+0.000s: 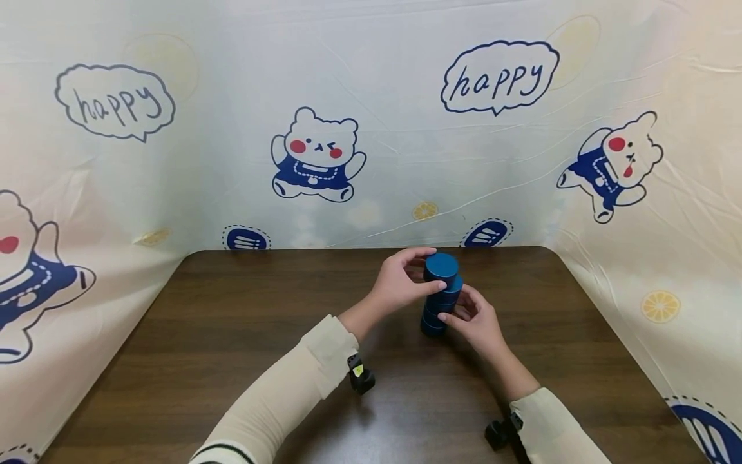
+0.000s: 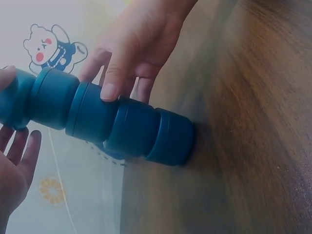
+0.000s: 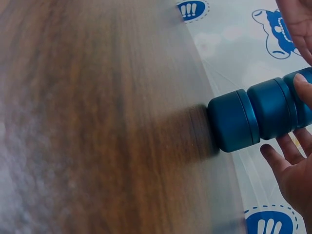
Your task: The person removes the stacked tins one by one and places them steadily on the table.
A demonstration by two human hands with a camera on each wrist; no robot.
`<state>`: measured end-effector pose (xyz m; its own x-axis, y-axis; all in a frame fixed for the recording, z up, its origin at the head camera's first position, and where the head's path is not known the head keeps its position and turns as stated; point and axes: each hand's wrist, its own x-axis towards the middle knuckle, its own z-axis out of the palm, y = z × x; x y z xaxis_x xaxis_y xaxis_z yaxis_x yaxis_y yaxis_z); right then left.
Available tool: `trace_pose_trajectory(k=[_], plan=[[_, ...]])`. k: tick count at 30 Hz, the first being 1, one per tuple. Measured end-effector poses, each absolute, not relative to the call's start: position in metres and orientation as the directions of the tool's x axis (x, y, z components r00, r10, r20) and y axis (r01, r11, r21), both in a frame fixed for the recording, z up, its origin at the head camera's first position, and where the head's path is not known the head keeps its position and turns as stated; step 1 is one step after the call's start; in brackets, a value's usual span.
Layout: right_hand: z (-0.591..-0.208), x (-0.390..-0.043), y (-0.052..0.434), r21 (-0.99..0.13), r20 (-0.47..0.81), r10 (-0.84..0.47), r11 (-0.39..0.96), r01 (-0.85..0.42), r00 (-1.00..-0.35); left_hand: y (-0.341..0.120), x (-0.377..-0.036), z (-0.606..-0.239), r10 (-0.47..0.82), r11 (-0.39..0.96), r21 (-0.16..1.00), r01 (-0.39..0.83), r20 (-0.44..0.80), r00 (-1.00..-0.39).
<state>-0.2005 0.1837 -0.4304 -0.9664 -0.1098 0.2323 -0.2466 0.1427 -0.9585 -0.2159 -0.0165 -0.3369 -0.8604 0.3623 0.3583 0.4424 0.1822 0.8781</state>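
A stack of blue round blocks stands upright just right of the frame's centre, on the far half of the dark wooden bench. The blocks are squat cylinders, matte teal-blue, and they sit slightly out of line — the topmost one is shifted a little left of those beneath. The left wrist view shows at least four of them, each edge stepping in or out against its neighbour.

The left hand is curled round the top block, thumb over its far side, fingers on the near side: its grip grasps that block. The right hand rests against the lower right of the stack with fingers nearly straight, touching the side of the blocks — a relaxed, unclenched grip.

Behind and on both sides of the bench hangs a pale cloth printed with bears and "happy" bubbles. Small black camera mounts show at the left wrist and right wrist, low in the frame.
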Motion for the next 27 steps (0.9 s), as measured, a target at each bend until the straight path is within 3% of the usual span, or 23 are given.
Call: trace_pose_trajectory(k=[16,27], plan=[[-0.429,-0.199,0.183,-0.957,0.217,-0.107,0.176,-0.233,-0.970,-0.033,-0.231,-0.351,0.320,0.128,0.882,0.454,0.396,-0.861],[-0.457,-0.215,0.190,-0.949,0.231,-0.098,0.194,-0.247,-0.968,-0.044,-0.247,-0.370,0.278,0.110,0.871,0.478,0.435,-0.856]])
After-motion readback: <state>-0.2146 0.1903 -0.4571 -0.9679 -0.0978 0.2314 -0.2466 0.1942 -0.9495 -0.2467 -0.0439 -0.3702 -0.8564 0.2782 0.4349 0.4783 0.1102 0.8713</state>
